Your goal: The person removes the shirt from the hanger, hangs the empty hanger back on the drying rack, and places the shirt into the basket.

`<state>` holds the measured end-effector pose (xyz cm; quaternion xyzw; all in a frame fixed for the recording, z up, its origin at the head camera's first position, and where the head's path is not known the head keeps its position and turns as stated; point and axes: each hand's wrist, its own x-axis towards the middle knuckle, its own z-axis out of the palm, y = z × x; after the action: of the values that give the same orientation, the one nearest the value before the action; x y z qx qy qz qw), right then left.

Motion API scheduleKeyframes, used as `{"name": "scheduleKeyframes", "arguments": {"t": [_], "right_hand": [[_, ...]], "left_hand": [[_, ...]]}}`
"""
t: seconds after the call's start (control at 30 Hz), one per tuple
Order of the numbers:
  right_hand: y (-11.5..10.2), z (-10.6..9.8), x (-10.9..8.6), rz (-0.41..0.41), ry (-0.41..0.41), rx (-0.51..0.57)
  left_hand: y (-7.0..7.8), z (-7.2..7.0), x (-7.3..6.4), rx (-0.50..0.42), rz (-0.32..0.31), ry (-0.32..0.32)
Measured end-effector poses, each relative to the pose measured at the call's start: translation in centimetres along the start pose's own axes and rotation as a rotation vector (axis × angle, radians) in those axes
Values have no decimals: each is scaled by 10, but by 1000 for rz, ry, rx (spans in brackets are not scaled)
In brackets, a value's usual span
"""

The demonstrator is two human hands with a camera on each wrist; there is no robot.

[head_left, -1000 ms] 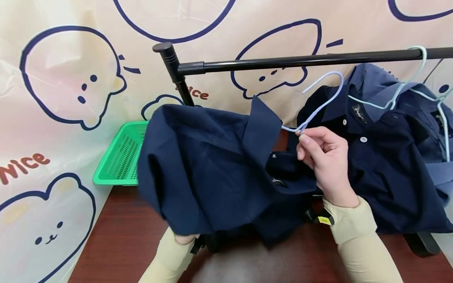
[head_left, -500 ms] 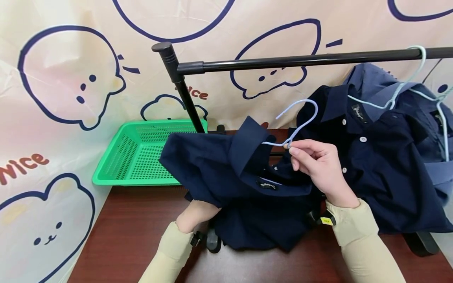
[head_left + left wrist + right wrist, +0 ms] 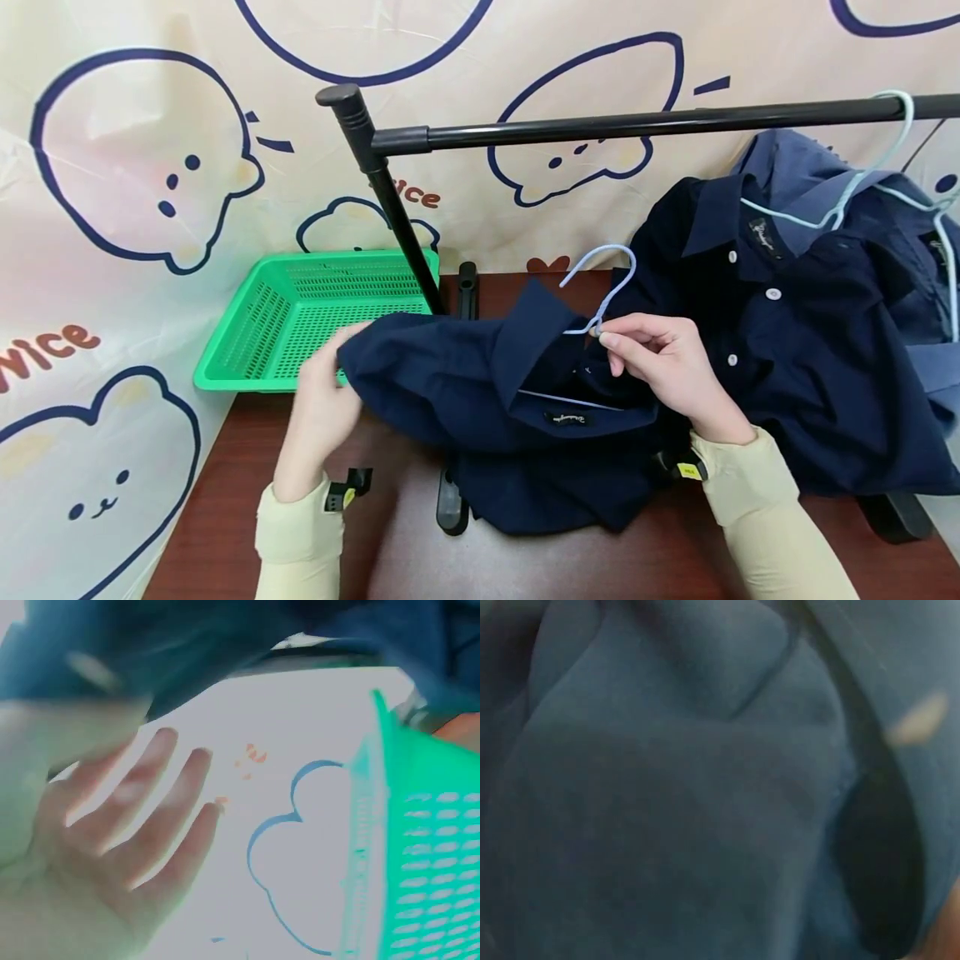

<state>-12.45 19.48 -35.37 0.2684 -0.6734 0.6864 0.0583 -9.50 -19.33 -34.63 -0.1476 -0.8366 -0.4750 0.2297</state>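
My right hand (image 3: 663, 362) pinches a light blue clothes hanger (image 3: 626, 275) at the base of its hook. A dark navy shirt (image 3: 457, 375) drapes over that hanger, its collar and neck label facing up and most of the hanger hidden inside. At the shirt's left shoulder is my left hand (image 3: 326, 408), its fingertips partly hidden behind the cloth. In the left wrist view the left hand's fingers (image 3: 169, 840) are spread and straight beside the fabric. Navy cloth (image 3: 660, 825) fills the right wrist view, with a bit of the hand at the lower right.
A black garment rack's rail (image 3: 562, 132) crosses above the hands. Several shirts (image 3: 795, 358) hang at the right on pale green hangers (image 3: 855, 183). Behind the left hand, a green plastic basket (image 3: 225, 350) stands on the brown table (image 3: 225, 492). A printed curtain covers the back.
The hanger and shirt have come down and slightly left with the right hand. My left hand has moved out from under the shirt to its left shoulder, uncovering the basket.
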Motion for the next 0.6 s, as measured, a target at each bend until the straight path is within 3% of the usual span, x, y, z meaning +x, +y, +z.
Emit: {"name": "scheduleKeyframes", "arguments": {"t": [0.1,0.13,0.2,0.27,0.37,0.43,0.5,0.6], "right_hand": [[2,3,1,39,5,-40],[1,5,2,47,3,-54],[-2,9,3,55,-2,-91],[-6,14,5,57,-7,-132],[-8,23,7,61,-23,-191],[-7,28,8,71,-32,-221],[-7,33,7,82,-46,-246],[-6,38,7,89,-58,-270]], "left_hand": [[24,0,3,-65,55,125],[36,2,4,-83,98,173],[53,7,5,-89,192,200],[62,14,3,-71,278,140],[60,28,0,-35,344,-67],[53,39,-4,23,333,-203],[43,50,-6,109,309,-300],[31,62,-9,251,299,-354]]}}
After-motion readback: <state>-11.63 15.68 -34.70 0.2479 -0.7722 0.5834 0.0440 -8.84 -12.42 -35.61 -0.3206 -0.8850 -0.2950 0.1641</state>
